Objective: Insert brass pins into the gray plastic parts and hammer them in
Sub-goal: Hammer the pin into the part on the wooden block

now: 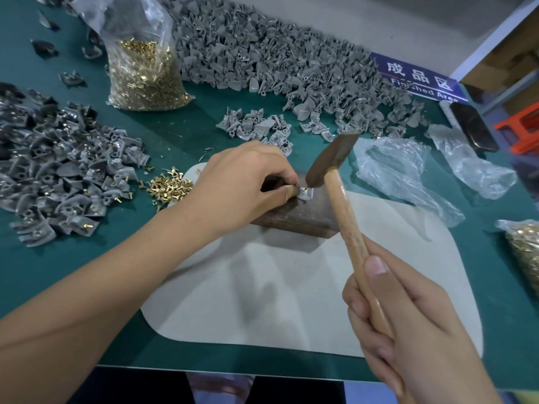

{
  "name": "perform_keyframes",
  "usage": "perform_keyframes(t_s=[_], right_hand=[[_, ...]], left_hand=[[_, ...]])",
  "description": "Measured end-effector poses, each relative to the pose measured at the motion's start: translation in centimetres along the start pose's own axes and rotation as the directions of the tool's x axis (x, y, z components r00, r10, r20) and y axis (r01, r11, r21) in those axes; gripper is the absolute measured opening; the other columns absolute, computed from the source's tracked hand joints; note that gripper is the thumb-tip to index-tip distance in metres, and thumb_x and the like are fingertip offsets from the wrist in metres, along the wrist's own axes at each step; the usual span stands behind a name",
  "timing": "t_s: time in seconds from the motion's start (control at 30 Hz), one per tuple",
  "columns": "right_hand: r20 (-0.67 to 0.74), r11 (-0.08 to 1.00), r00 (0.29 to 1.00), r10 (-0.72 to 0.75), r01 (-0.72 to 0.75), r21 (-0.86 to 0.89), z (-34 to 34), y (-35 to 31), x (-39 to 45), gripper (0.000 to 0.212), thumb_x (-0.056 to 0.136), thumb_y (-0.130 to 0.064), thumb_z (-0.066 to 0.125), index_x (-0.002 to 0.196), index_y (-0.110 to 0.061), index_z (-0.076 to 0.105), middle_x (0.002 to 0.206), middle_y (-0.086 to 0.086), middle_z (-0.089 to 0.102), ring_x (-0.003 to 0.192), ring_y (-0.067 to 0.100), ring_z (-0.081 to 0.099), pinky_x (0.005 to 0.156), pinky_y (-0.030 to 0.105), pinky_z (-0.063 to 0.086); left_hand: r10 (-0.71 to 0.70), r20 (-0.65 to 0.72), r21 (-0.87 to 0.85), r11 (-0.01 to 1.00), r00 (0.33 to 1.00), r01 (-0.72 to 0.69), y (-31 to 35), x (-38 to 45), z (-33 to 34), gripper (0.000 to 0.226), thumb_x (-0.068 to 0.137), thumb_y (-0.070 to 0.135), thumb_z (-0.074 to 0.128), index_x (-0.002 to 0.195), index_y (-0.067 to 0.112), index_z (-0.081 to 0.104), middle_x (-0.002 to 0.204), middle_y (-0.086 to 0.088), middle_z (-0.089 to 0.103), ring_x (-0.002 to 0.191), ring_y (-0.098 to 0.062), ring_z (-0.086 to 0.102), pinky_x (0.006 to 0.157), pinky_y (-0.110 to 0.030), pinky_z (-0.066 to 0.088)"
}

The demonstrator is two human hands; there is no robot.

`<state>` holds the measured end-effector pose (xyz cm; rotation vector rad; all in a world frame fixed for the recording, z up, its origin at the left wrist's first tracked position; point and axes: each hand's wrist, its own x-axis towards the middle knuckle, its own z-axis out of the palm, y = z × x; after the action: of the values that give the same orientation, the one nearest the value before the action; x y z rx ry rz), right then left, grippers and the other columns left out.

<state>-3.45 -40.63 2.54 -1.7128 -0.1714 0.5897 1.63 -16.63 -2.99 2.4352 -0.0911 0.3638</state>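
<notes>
While the left hand pinches the gray part on the metal block, its pin sits just under the hammer head, handle gripped by the right hand

Gray plastic part with brass pin lies under hammer.

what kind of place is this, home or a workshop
Most likely a small factory assembly bench. A huge heap of gray parts covers the green table, a bag of brass pins stands beside it, and a blue sign reads "Finished Area".
</notes>
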Motion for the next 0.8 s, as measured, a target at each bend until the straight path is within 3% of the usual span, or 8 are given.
perform_keyframes(t_s=[0.2,0.37,0.5,0.8], right_hand=[[-0.019,1.0,1.0,0.011,-0.01,0.026,-0.03,-0.02,0.11,0.03,0.1,-0.048,0.059,0.126,-0.039,0.071,0.068,0.003,0.047,0.04,0.012,0.025,0.048,0.019,0.036],[-0.07,0.992,0.993,-0.094,0.099,0.077,0.75,0.56,-0.25,0.047,0.092,-0.054,0.055,0.134,-0.037,0.066,0.067,0.004,0.046,0.039,0.013,0.023,0.047,0.022,0.038],[0.0,0.997,1.0,0.004,-0.004,0.078,0.51,0.7,0.04,0.041,0.093,-0.049,0.053,0.129,-0.04,0.069,0.069,0.005,0.046,0.04,0.013,0.025,0.047,0.019,0.037],[-0.069,0.996,0.997,-0.039,0.045,0.08,0.45,0.72,0.09,0.039,0.096,-0.051,0.058,0.131,-0.039,0.068,0.067,0.003,0.045,0.039,0.012,0.024,0.048,0.022,0.04]], left_hand=[[-0.006,-0.002,0.004,1.0,1.0,0.006,-0.08,0.02,-0.07,0.005,0.09,0.034,0.071,0.093,0.033,0.075,0.1,0.018,0.068,0.104,-0.009,0.056,0.079,-0.03,0.041],[0.008,-0.017,0.015,1.0,1.0,-0.008,-0.04,0.0,0.12,0.007,0.091,0.038,0.07,0.092,0.033,0.074,0.099,0.017,0.068,0.102,-0.007,0.056,0.078,-0.029,0.04],[0.003,-0.014,0.012,1.0,1.0,-0.003,-0.1,-0.01,0.07,0.006,0.089,0.034,0.072,0.094,0.033,0.075,0.1,0.018,0.068,0.104,-0.008,0.056,0.076,-0.028,0.038],[0.004,-0.045,0.004,1.0,0.999,-0.004,-0.13,-0.03,0.25,0.005,0.09,0.037,0.071,0.089,0.032,0.074,0.096,0.017,0.067,0.1,-0.007,0.057,0.077,-0.031,0.043]])
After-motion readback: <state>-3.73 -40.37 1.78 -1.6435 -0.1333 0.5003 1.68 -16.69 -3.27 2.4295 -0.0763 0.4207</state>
